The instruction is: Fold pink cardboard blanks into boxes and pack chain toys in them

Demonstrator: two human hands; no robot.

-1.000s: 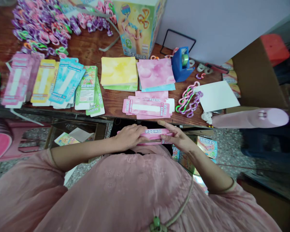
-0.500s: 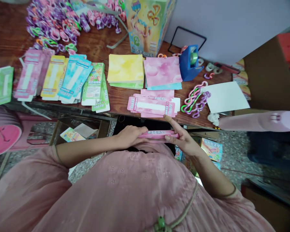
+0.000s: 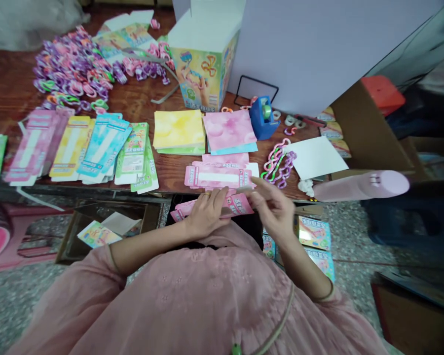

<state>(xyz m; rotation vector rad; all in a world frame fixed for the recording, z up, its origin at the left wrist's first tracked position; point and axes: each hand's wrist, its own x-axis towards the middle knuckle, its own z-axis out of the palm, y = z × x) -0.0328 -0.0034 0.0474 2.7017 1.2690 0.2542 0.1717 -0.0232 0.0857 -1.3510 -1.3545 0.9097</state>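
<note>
A pink cardboard box [image 3: 240, 204] lies across my lap at the table's front edge. My left hand [image 3: 207, 214] is closed over its middle, with the fingers spread on the upper face and hiding part of it. At the box's right end, my right hand [image 3: 276, 207] pinches a flap between thumb and forefinger. Just beyond the hands, several flat pink box blanks [image 3: 220, 177] with a white window strip are stacked on the table. Pink card sheets [image 3: 231, 130] and yellow card sheets [image 3: 177, 128] lie behind them.
Left are blue blanks [image 3: 105, 143], yellow blanks [image 3: 70, 148] and green printed boxes [image 3: 133, 158]. Behind sit a heap of coloured bands [image 3: 72, 64] and an open display box [image 3: 203, 74]. Right are a blue tape dispenser [image 3: 264, 121], wavy bands [image 3: 279, 162] and a pink bottle [image 3: 358, 186].
The pink box has gone from edge-on to tilted with its printed face up. My left hand has moved onto its face, and my right hand has closed on its end. The view has shifted.
</note>
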